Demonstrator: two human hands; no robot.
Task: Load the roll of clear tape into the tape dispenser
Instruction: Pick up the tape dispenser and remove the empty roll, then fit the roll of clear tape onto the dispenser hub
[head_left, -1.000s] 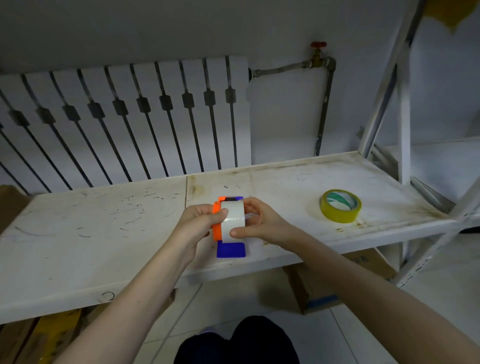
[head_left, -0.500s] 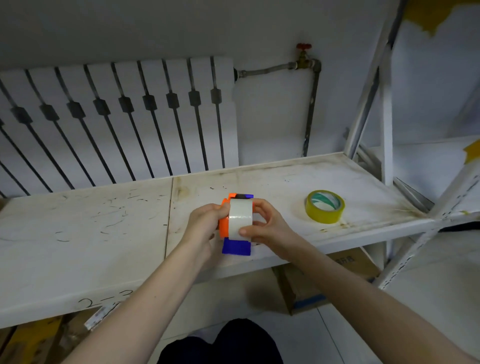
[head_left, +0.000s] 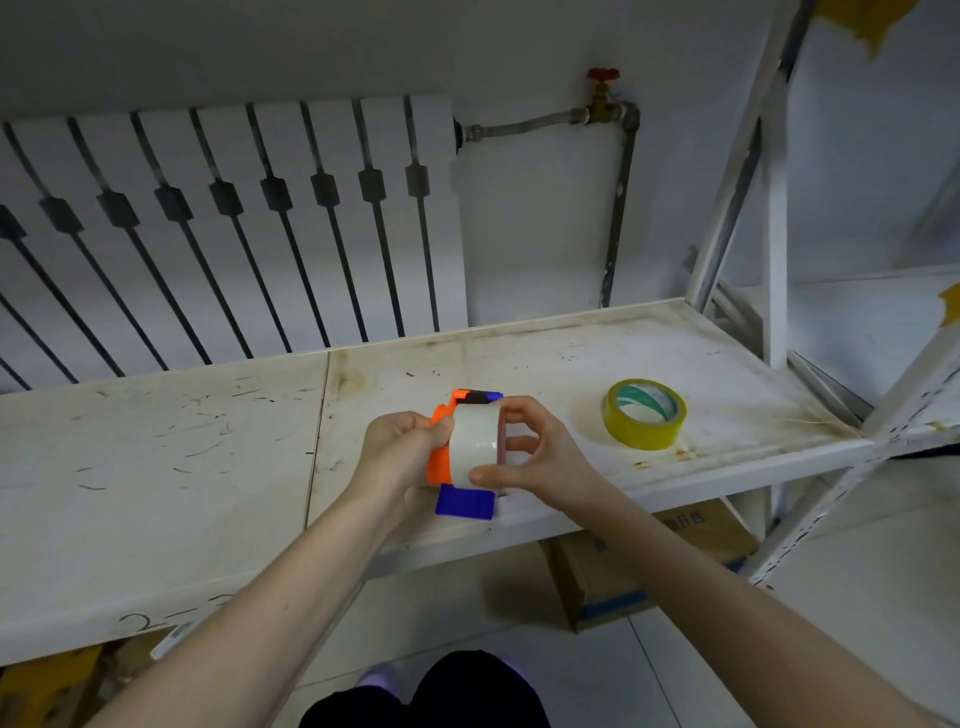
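An orange and blue tape dispenser (head_left: 440, 457) is held just above the front edge of the white shelf (head_left: 208, 467). My left hand (head_left: 397, 449) grips its orange left side. A roll of clear tape (head_left: 475, 441) sits against the dispenser's right side, edge toward me. My right hand (head_left: 535, 454) is shut on the roll, thumb at its lower rim and fingers curled over the top and into the core. The dispenser's blue handle (head_left: 464, 504) sticks out below both hands.
A yellow tape roll (head_left: 644, 414) lies flat on the shelf to the right. A radiator (head_left: 234, 234) and a pipe with a red valve (head_left: 602, 75) stand behind. White rack uprights (head_left: 774, 218) rise at right. A cardboard box (head_left: 644, 566) sits under the shelf.
My head has turned a little, which shifts the scene left in view. Both hands keep their grip; the clear roll sits slightly further onto the dispenser's side.
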